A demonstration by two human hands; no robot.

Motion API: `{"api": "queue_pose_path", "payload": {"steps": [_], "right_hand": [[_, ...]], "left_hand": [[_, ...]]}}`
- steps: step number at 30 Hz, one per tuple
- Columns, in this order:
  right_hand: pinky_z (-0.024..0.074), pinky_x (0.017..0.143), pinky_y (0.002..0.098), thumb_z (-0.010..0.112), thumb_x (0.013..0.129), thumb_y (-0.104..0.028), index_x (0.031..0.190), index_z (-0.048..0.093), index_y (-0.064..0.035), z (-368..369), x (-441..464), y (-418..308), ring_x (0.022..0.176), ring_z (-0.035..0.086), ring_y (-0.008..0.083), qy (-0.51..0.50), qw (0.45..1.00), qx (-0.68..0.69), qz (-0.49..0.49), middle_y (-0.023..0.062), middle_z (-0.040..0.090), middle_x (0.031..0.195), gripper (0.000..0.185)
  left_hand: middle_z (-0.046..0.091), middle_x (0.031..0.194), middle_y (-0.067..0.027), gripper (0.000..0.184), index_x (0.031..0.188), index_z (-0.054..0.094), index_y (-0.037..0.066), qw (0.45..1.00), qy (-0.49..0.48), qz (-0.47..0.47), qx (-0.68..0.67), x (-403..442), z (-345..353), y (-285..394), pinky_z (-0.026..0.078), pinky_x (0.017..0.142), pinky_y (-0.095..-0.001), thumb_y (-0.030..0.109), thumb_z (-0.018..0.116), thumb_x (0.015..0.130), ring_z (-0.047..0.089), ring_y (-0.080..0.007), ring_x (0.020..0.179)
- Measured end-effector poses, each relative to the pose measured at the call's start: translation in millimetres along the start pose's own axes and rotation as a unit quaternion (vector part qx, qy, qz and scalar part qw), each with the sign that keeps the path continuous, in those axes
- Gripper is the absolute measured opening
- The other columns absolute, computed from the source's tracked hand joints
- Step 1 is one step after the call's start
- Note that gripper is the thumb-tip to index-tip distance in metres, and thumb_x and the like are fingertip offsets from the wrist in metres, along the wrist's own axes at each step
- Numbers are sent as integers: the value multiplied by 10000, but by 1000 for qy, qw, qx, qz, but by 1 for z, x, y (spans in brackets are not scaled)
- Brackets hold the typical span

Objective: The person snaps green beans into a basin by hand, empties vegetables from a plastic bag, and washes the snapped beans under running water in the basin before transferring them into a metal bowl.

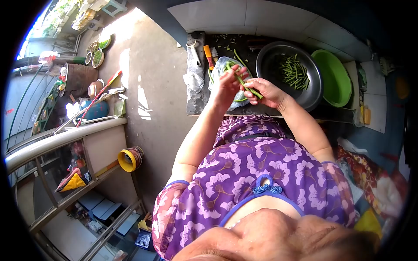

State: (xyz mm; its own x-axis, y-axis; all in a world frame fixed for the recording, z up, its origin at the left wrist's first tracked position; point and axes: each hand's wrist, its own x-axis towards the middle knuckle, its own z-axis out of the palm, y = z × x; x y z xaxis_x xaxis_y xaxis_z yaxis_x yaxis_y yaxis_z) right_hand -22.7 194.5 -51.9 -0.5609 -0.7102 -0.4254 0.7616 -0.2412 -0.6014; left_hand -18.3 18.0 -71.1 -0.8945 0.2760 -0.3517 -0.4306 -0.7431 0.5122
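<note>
The green beans (254, 91) are in the upper centre of the frame, held in the air between the 2 hands; how many pods there are I cannot tell, because the fingers cover a part of them. The right hand (267, 92) has its grip clamped on the lower end, thumb and fingers together. The left hand (227, 85) has its grip closed around the upper part. Such a thin, bending thing is probably steadier when it is supported from 2 sides.

Behind the hands lies a pale plastic bag (219, 69), with more green showing at it; its place near the fingers seems chosen for a short reach. Just to the right is the dark metal bowl (270, 61), where short bean pieces (295, 71) lie together; its wide mouth and raised wall should keep them from scattering. At the right of the bowl stands a green basin (333, 76), partly behind its rim.

Left of the bag, a tool with an orange handle (208, 52) and a white-handled tool (194, 54) lie on the worktop (196, 103), perhaps set aside so that the middle stays free for the hands. Farther out, at the left of the frame, a yellow bucket (127, 160) stands away from the worktop.
</note>
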Motion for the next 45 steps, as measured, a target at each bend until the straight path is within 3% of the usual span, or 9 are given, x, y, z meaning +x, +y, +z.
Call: {"api": "queue_pose_path", "payload": {"steps": [5, 7, 9, 15, 19, 27, 34, 39, 45], "right_hand": [[357, 467, 206, 449, 951, -182, 898, 539, -28, -20, 18, 22, 534, 427, 68, 159, 986, -54, -24, -10, 479, 669, 187], [427, 473, 216, 424, 939, -137, 861, 540, -29, -48, 30, 27, 543, 482, 96, 250, 954, 166, 20, 12, 506, 683, 176], [479, 516, 232, 477, 935, -162, 865, 569, -29, -56, 27, 36, 598, 562, 124, 292, 949, 113, -30, 49, 581, 742, 175], [486, 574, 228, 538, 933, -237, 918, 596, -55, 3, -1, -10, 635, 570, 100, 42, 999, -31, 6, 34, 606, 769, 192], [433, 530, 201, 533, 934, -224, 879, 594, -72, -2, 0, -1, 584, 520, 66, -5, 998, -65, 16, 6, 585, 743, 173], [413, 496, 212, 534, 923, -173, 840, 563, -53, -32, 29, 36, 573, 483, 83, 231, 972, 35, 15, -7, 530, 714, 149], [519, 597, 240, 615, 887, -162, 976, 609, -38, 12, -3, 2, 690, 609, 116, 125, 988, 87, -23, 63, 640, 835, 153], [487, 578, 208, 607, 880, -151, 986, 593, -22, -1, 1, 7, 621, 571, 79, 93, 995, -38, -18, 45, 632, 786, 168], [457, 573, 193, 600, 859, -148, 991, 577, 11, 11, -11, 4, 609, 548, 72, 113, 981, -156, -14, 42, 613, 757, 208]], "left_hand": [[668, 973, -146, 226, 1063, 539, 19, 993, 36, 113, 13, 6, -5, -1, 496, 909, -394, 219, 484, 975, 644, -279, 986], [670, 977, -157, 203, 1030, 549, 28, 993, -6, 118, -30, 0, 1, -1, 484, 926, -390, 213, 486, 973, 644, -281, 976], [669, 994, -162, 192, 1018, 554, 30, 992, -6, 124, -21, -4, 13, 6, 476, 937, -389, 204, 488, 972, 645, -282, 969], [624, 1149, -158, 311, 1169, 542, 1, 995, -14, -46, 92, -5, 1, 0, 437, 955, -352, 228, 503, 960, 596, -230, 1074], [625, 1143, -159, 328, 1195, 533, 7, 999, -11, -42, 21, -4, 2, 4, 478, 885, -347, 225, 524, 950, 604, -225, 1053], [652, 1059, -155, 200, 1021, 577, 9, 989, 9, 111, 102, -10, 5, -24, 435, 928, -294, 193, 546, 948, 612, -195, 1024], [564, 1242, -15, 349, 1221, 576, 77, 995, -10, 7, 95, -15, 2, -14, 369, 949, -303, 301, 517, 960, 504, -118, 1099], [618, 1130, -24, 347, 1210, 571, 44, 993, 37, -12, 111, -17, 5, -3, 383, 916, -270, 259, 560, 938, 540, -97, 1037], [616, 895, -15, 188, 1020, 674, 15, 846, -49, 175, 502, -14, -14, 36, 458, 765, -231, 143, 648, 885, 579, -91, 818]]}}
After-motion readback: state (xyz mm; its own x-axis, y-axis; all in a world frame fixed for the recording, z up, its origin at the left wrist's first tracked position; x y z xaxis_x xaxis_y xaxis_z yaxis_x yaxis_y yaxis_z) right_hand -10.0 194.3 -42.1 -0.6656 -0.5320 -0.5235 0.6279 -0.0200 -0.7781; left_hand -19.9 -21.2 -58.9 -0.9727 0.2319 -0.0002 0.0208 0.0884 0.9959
